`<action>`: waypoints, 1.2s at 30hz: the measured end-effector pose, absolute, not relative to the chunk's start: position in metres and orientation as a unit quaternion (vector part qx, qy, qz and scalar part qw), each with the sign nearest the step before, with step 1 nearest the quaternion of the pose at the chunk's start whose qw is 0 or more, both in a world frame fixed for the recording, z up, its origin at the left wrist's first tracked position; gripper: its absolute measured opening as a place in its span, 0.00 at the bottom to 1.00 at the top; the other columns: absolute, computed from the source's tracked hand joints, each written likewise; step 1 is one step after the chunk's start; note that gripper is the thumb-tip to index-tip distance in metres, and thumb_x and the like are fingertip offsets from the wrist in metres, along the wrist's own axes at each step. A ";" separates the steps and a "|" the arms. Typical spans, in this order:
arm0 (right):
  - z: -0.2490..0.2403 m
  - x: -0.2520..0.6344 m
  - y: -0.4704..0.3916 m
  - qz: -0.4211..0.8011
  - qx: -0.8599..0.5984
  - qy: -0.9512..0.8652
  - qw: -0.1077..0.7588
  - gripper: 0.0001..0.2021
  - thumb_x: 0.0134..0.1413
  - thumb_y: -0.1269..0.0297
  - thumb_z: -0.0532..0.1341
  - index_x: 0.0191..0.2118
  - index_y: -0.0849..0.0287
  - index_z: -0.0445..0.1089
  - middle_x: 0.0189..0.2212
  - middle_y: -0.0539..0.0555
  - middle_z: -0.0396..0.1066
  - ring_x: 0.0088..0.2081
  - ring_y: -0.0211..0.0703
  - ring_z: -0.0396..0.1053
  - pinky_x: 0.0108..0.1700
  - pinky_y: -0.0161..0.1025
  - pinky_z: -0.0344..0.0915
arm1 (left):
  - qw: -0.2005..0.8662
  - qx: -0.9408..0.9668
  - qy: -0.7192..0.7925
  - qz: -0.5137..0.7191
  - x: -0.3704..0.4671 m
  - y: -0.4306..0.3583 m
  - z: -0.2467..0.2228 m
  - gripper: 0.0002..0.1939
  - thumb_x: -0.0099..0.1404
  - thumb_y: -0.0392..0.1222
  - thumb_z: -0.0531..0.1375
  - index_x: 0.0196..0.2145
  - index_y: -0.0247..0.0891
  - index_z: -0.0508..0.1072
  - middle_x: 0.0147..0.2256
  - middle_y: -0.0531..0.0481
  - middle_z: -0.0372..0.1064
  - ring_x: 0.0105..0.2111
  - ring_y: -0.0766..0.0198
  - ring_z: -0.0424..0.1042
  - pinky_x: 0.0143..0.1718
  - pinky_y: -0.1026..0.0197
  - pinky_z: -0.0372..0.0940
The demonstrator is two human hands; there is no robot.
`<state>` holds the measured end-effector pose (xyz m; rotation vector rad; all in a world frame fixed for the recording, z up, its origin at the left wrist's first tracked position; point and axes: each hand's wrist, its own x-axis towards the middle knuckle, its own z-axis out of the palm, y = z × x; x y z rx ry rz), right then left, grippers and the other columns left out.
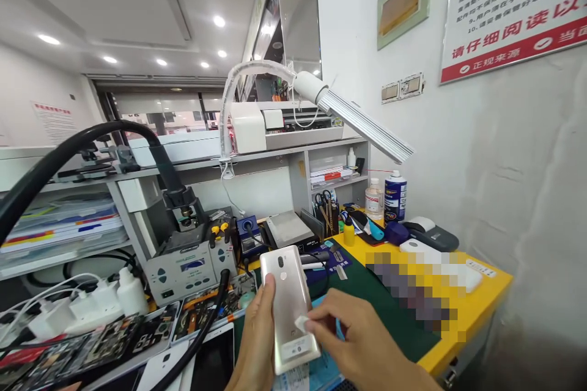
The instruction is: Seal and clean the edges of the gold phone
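Upright in my left hand (257,333) is a gold smartphone (290,293), its back towards me, with a dual camera and round fingerprint sensor near the top. My left thumb lies along its left edge. A pale label (296,348) with small print sits low on the phone's back. My right hand (355,333) pinches a small white wad (301,322) between thumb and fingertips, against or just over the lower back of the phone. Whether the wad is tissue or cotton I cannot tell. The fingers behind the phone are hidden.
A green mat (389,317) covers part of the yellow bench (493,281). To the left stand a grey rework station (181,272), trays of circuit boards (110,348) and a black hose (202,336). A lamp (367,125) overhangs the back. A spray can (395,197) stands right.
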<state>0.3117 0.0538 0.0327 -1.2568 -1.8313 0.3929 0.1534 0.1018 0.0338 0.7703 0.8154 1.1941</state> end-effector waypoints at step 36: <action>0.024 0.396 0.083 0.047 -0.648 -0.712 0.268 0.08 0.53 0.71 0.63 0.38 0.59 0.78 0.28 0.56 0.78 0.34 0.52 0.75 0.33 0.38 0.56 | 0.656 0.383 0.475 0.445 0.140 0.121 0.022 0.23 0.56 0.52 0.71 0.44 0.33 0.80 0.25 0.41 0.79 0.31 0.42 0.80 0.35 0.47 0.73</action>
